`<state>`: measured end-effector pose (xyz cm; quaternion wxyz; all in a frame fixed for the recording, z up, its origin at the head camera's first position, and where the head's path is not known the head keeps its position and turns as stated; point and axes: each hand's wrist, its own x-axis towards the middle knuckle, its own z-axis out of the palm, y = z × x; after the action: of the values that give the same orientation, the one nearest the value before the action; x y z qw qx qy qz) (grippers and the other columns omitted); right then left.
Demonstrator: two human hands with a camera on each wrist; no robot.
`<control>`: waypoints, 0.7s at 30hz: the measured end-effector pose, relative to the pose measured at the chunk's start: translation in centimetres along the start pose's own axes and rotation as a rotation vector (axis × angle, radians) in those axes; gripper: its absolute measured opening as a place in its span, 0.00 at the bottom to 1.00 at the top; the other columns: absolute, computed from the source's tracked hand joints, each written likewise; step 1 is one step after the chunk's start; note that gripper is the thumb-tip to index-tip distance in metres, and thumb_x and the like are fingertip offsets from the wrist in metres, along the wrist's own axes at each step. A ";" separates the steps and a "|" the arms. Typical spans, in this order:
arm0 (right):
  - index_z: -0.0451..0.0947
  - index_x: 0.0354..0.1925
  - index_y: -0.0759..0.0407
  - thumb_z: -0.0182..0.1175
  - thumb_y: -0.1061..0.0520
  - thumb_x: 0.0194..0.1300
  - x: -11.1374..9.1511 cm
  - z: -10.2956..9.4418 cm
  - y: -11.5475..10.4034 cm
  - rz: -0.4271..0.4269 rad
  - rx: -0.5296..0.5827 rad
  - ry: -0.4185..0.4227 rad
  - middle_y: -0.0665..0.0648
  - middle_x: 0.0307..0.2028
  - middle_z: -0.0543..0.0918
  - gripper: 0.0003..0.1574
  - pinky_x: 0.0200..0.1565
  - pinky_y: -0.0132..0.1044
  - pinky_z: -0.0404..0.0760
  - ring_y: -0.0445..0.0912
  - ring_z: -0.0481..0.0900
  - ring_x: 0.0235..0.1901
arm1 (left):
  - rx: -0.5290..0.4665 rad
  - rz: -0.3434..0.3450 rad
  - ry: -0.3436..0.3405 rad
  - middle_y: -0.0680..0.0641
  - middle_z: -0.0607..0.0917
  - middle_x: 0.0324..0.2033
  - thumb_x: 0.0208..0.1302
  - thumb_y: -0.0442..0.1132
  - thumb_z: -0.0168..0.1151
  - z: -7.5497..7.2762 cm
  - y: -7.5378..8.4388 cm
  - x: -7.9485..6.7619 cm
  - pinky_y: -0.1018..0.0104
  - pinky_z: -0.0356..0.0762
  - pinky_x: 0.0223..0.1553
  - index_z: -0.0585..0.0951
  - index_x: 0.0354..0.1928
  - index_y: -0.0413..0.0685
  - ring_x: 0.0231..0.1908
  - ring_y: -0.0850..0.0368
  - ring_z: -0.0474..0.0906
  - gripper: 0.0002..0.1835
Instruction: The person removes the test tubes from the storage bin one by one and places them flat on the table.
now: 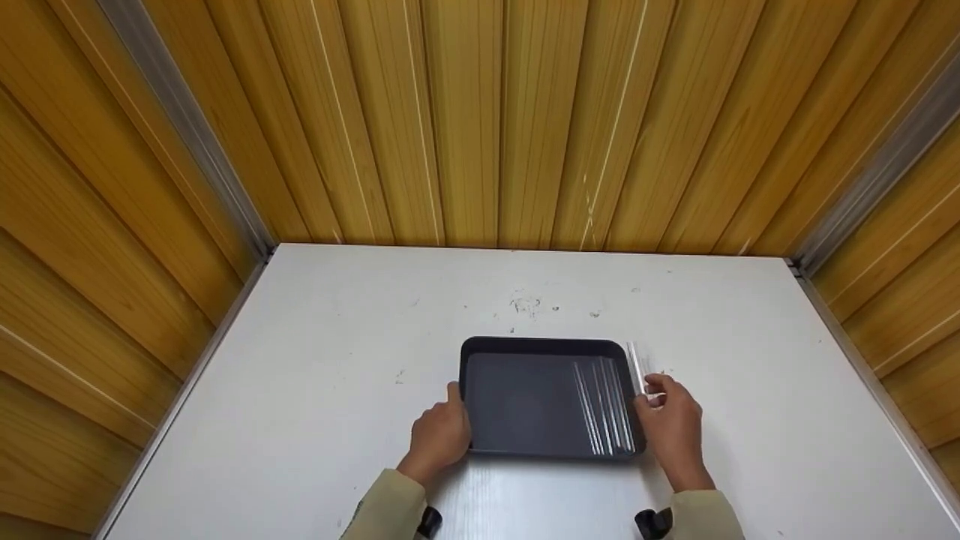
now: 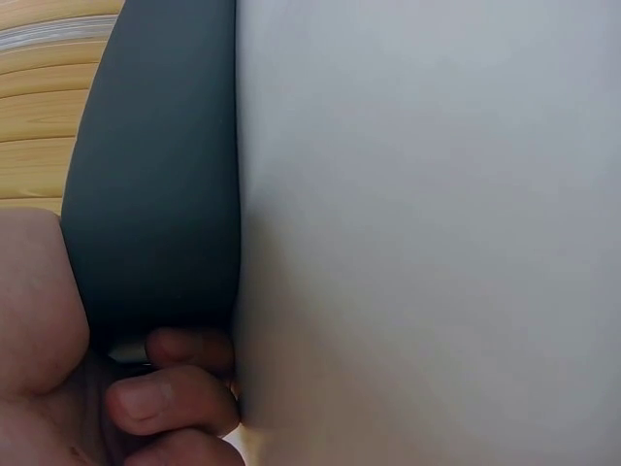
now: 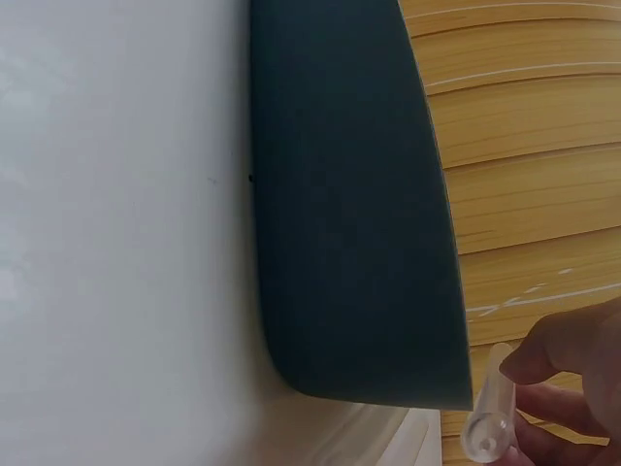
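Observation:
A dark grey rectangular tray (image 1: pixel 525 405) rests on the white table, with several clear tubes (image 1: pixel 604 405) lying side by side along its right part. My left hand (image 1: pixel 441 433) grips the tray's left side; in the left wrist view, curled fingers (image 2: pixel 170 398) show by the tray's outer wall (image 2: pixel 165 175). Just outside the right rim, my right hand (image 1: pixel 675 427) pinches another clear tube (image 1: pixel 637 367) between thumb and fingers. The right wrist view shows the round end of this held tube (image 3: pixel 488 432) beside the tray's corner.
Wood-patterned panels (image 1: pixel 465 127) wall in the table (image 1: pixel 360 337) at the back and on both sides, with grey metal strips at the corners. Small dark marks (image 1: pixel 525 305) speckle the tabletop behind the tray.

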<state>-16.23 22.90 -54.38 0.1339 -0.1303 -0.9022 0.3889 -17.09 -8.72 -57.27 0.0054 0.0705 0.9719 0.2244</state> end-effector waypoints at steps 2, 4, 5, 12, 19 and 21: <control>0.77 0.52 0.68 0.59 0.66 0.60 0.0 0.0 0.1 0.003 0.003 0.002 0.66 0.44 0.82 0.20 0.32 0.28 0.73 0.52 0.80 0.40 | 0.002 0.000 0.003 0.43 0.80 0.20 0.73 0.37 0.41 0.0 0.0 0.0 0.57 0.68 0.19 0.64 0.61 0.34 0.17 0.50 0.76 0.19; 0.77 0.52 0.69 0.59 0.66 0.60 0.0 0.0 0.2 0.001 0.005 0.003 0.67 0.43 0.82 0.20 0.33 0.29 0.73 0.53 0.81 0.40 | 0.005 0.004 0.007 0.43 0.79 0.20 0.73 0.37 0.42 0.0 -0.1 0.0 0.58 0.67 0.19 0.64 0.61 0.34 0.17 0.50 0.75 0.19; 0.77 0.51 0.69 0.58 0.66 0.60 0.0 0.0 0.3 0.000 0.004 0.004 0.67 0.43 0.82 0.20 0.34 0.29 0.73 0.53 0.81 0.40 | 0.009 0.009 0.010 0.43 0.79 0.19 0.73 0.36 0.42 0.1 -0.1 0.0 0.58 0.67 0.18 0.64 0.61 0.34 0.17 0.50 0.75 0.19; 0.78 0.51 0.68 0.58 0.65 0.59 0.2 -0.1 1.0 0.015 -0.008 0.005 0.65 0.42 0.82 0.19 0.35 0.30 0.73 0.51 0.80 0.39 | 0.035 0.024 0.024 0.45 0.78 0.16 0.72 0.36 0.44 0.1 -0.1 0.0 0.61 0.65 0.15 0.64 0.60 0.34 0.13 0.54 0.72 0.19; 0.77 0.51 0.68 0.57 0.66 0.60 0.2 -0.2 1.4 0.031 -0.016 -0.009 0.66 0.42 0.82 0.20 0.34 0.31 0.74 0.52 0.81 0.40 | 0.018 0.005 0.006 0.45 0.78 0.17 0.72 0.36 0.43 0.0 0.0 0.0 0.60 0.65 0.16 0.64 0.60 0.34 0.14 0.53 0.72 0.19; 0.77 0.51 0.68 0.57 0.66 0.60 0.2 -0.2 1.6 0.033 -0.021 -0.012 0.66 0.42 0.82 0.19 0.35 0.32 0.74 0.53 0.81 0.40 | 0.017 0.005 0.007 0.45 0.78 0.17 0.72 0.36 0.43 0.0 0.0 -0.1 0.59 0.64 0.16 0.64 0.60 0.35 0.14 0.53 0.72 0.18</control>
<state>-16.12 24.17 -55.42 0.1205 -0.1444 -0.9047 0.3822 -17.04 -8.73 -57.28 0.0009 0.0724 0.9736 0.2163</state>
